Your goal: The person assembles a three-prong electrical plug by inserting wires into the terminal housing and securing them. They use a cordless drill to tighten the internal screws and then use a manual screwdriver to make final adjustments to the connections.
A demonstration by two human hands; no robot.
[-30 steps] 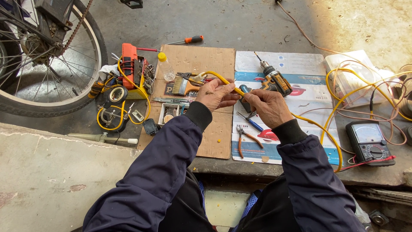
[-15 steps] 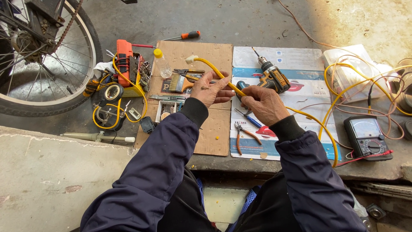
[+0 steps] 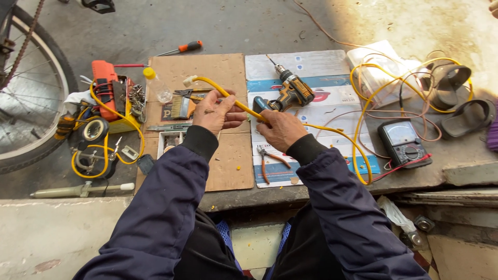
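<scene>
Yellow cable [image 3: 228, 97] held by both hands over the cardboard sheet [image 3: 218, 72]: left hand [image 3: 217, 113] and right hand [image 3: 280, 129] each closed on it. Printed blue-white sheet [image 3: 311, 65] lies right, drill [image 3: 290, 93] on it. Meter [image 3: 403, 142] farther right; pliers [image 3: 268, 158] near the right wrist.

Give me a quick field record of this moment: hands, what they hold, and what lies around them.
left hand: grips the yellow cable near its white-tipped end
right hand: grips the same cable further along
cable run: loops right across the printed sheet
cordless drill: on the sheet, just beyond the hands
pliers: on the sheet, by the right wrist
meter: right of the sheet
paintbrush: on the cardboard
screwdriver: on the ground beyond the cardboard
bicycle wheel: far left
</scene>
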